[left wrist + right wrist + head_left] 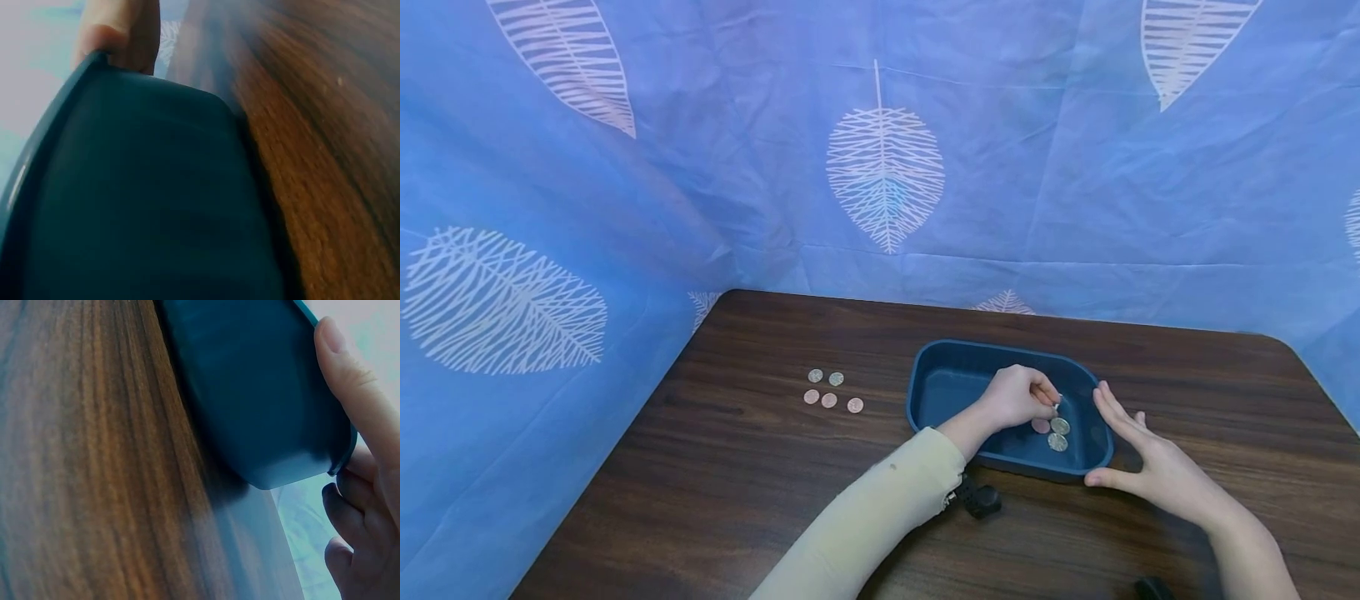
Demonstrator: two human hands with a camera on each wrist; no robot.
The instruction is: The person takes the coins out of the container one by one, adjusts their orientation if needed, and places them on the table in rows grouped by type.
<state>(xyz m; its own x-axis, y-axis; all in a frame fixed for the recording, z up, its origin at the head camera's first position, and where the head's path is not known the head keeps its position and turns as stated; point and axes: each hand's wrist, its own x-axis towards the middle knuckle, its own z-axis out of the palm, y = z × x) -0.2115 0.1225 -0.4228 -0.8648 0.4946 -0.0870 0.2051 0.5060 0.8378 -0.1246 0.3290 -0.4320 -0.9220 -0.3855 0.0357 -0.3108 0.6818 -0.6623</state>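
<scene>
My left hand reaches over the near rim into a dark blue tray. Its thumb and fingertips pinch a small silvery coin, mostly covered by the fingers. Just below those fingertips, a copper coin and two silver coins lie on the tray floor. At the tray's right end is my right hand, fingers spread and fairly straight. Its thumb touches the near corner and its fingertips the far part of that end; the right wrist view shows the thumb along the rim.
Left of the tray, two silver coins lie behind three copper coins on the dark wooden table. A black wrist device hangs under the left sleeve. Blue leaf-print cloth stands behind the table.
</scene>
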